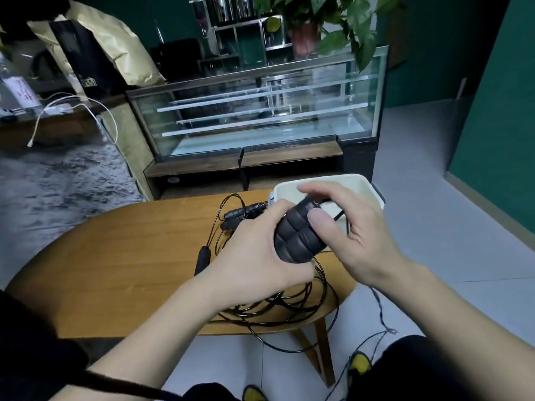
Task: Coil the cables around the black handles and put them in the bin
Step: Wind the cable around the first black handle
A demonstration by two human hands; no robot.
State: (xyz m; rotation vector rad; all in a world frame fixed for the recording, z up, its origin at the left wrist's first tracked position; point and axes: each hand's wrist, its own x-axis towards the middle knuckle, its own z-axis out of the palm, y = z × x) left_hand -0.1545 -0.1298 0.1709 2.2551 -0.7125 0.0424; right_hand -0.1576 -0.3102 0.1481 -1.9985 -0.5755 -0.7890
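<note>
Down at the near edge, yellow-and-black shoes (359,363) sit on the pale tile floor (451,227), and a thin dark cord (379,308) trails down beside them. Moving up, a loose tangle of black cable (278,305) sprawls over the front edge of the wooden tabletop (115,256), one loop hanging off the rim by the table leg. Right above it, both hands are on the job: the left hand (254,247) wraps its fingers round a bundle of black handles (298,233) from below and the left, while the right hand (356,235) presses its thumb on the bundle's top end, its curled fingers arched over the far tip where the cable comes out. Left of the hands, another black handle (202,259) lies on the tabletop, with more dark handles (241,213) and cable loops just behind, partly hidden by the left hand. Behind the right hand sits the white bin (363,186) at the tabletop's far right edge, its interior largely blocked from view. Farther back stands a glass display case (260,111), a potted plant (307,36) on top, and gold and black bags (95,47) at far left.
</note>
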